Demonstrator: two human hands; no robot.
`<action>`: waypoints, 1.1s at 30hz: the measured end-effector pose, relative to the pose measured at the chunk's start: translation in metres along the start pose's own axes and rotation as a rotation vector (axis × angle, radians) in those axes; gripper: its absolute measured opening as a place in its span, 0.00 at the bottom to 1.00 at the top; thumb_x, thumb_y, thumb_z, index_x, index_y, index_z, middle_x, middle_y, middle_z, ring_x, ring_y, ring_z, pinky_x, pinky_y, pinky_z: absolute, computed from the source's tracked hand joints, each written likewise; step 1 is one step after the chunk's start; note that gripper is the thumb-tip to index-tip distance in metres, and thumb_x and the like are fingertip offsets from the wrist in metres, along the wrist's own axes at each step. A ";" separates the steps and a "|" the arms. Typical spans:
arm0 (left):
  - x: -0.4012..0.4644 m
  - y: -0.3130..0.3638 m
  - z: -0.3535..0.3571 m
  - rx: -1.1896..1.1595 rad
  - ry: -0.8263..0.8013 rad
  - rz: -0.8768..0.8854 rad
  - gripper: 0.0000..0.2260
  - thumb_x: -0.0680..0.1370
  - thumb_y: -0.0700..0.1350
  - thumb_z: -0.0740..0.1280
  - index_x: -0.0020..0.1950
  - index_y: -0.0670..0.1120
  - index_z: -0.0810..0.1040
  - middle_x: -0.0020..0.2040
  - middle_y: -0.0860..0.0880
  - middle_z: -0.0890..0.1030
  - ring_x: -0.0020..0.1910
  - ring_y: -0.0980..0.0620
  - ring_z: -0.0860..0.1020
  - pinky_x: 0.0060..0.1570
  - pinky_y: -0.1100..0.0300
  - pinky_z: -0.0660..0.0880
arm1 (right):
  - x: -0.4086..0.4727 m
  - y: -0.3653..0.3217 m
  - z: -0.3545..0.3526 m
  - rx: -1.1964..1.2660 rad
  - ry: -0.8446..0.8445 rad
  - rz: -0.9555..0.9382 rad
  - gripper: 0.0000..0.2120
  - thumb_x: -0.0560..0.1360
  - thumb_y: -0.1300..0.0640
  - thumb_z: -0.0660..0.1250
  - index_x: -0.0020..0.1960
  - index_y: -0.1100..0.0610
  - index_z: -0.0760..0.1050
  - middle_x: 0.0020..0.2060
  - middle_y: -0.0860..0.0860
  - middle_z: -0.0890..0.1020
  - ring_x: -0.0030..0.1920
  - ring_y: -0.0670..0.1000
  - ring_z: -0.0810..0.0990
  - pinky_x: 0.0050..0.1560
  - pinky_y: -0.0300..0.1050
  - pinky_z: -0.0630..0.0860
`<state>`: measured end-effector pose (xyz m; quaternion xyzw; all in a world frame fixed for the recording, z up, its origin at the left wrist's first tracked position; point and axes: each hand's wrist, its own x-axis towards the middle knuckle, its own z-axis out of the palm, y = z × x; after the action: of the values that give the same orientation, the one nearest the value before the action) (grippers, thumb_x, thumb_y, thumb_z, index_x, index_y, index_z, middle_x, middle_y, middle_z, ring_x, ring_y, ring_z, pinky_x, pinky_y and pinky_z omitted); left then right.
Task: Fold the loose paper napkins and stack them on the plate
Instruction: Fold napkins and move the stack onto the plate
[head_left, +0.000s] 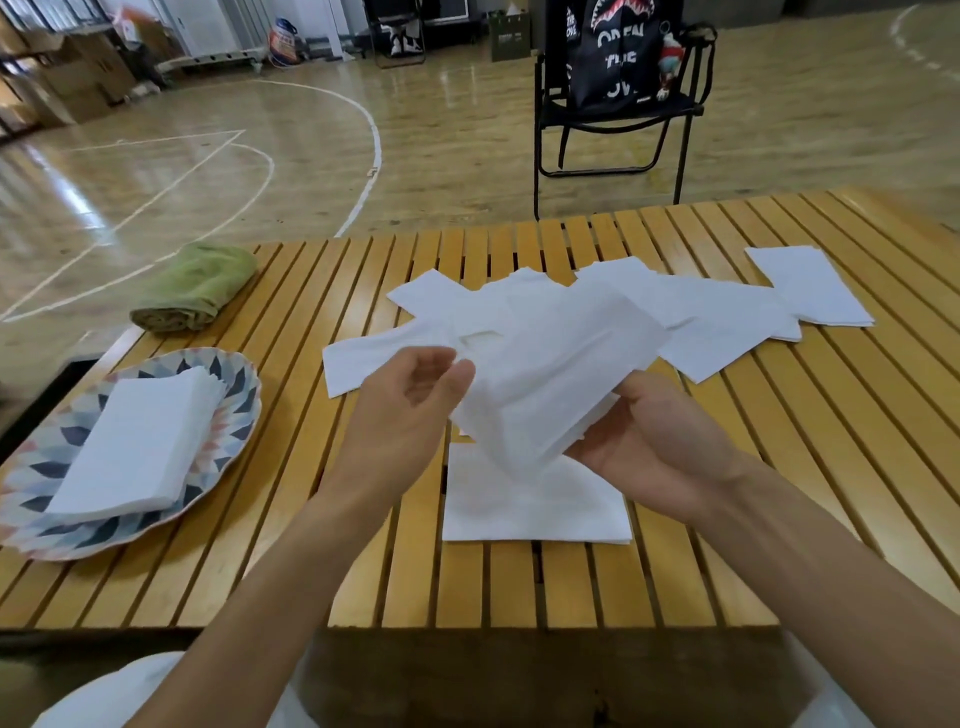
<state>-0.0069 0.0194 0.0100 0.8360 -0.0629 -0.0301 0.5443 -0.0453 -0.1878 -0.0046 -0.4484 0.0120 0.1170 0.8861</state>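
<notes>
I hold a white paper napkin (550, 374) in the air above the slatted wooden table (363, 571). My right hand (649, 441) grips its lower right edge, palm up. My left hand (415, 400) pinches its left edge with thumb and fingers. Under it lies another flat napkin (535, 504). Several loose napkins (727, 322) are spread across the table behind. A patterned plate (228, 415) at the left carries a stack of folded napkins (135, 447).
A rolled green towel (195, 288) lies at the table's far left corner. A black folding chair (618, 119) with a dark bag on it stands on the wooden gym floor beyond the table.
</notes>
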 end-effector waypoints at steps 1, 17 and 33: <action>-0.001 -0.004 0.001 -0.085 -0.078 -0.102 0.15 0.79 0.56 0.66 0.62 0.50 0.79 0.54 0.56 0.84 0.54 0.59 0.81 0.59 0.54 0.79 | 0.001 -0.001 -0.001 0.021 -0.011 -0.007 0.19 0.83 0.59 0.57 0.72 0.56 0.73 0.69 0.56 0.77 0.69 0.59 0.75 0.64 0.60 0.76; 0.001 -0.011 -0.013 -0.145 -0.037 -0.001 0.04 0.81 0.45 0.66 0.50 0.46 0.80 0.46 0.45 0.85 0.46 0.40 0.81 0.45 0.45 0.79 | -0.009 -0.015 -0.003 -0.551 0.306 -0.040 0.12 0.80 0.52 0.67 0.61 0.52 0.80 0.54 0.46 0.86 0.54 0.48 0.85 0.53 0.46 0.80; -0.001 -0.036 -0.004 0.299 -0.267 -0.169 0.04 0.80 0.47 0.68 0.47 0.48 0.80 0.41 0.50 0.86 0.41 0.55 0.84 0.45 0.56 0.82 | -0.011 -0.004 -0.026 -1.253 0.331 0.360 0.04 0.78 0.54 0.71 0.50 0.54 0.79 0.38 0.55 0.87 0.39 0.52 0.86 0.36 0.42 0.76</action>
<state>-0.0046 0.0376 -0.0216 0.8983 -0.0679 -0.1762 0.3968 -0.0529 -0.2132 -0.0153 -0.8808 0.1522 0.1774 0.4117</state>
